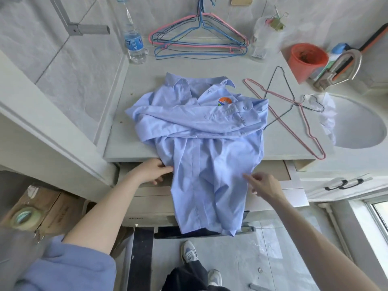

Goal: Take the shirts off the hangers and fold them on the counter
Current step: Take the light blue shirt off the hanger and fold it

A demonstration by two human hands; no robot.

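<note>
A light blue shirt point(201, 131) lies face up on the white counter point(130, 143), collar at the far side and both sleeves folded across the chest. Its lower half hangs over the counter's front edge. My left hand point(151, 171) pinches the shirt's left side edge just below the counter edge. At the shirt's right side edge, my right hand point(262, 185) touches the cloth with its fingertips; whether it grips is unclear. A pink wire hanger point(294, 114) and a dark wire hanger point(279, 80) lie empty on the counter to the right of the shirt.
Several empty wire hangers point(197, 36) hang on the back wall. A water bottle point(134, 40) stands at the back left. An orange bucket point(306, 59) and a round sink point(357, 124) are on the right. A cardboard box with a tape roll point(25, 215) sits at lower left.
</note>
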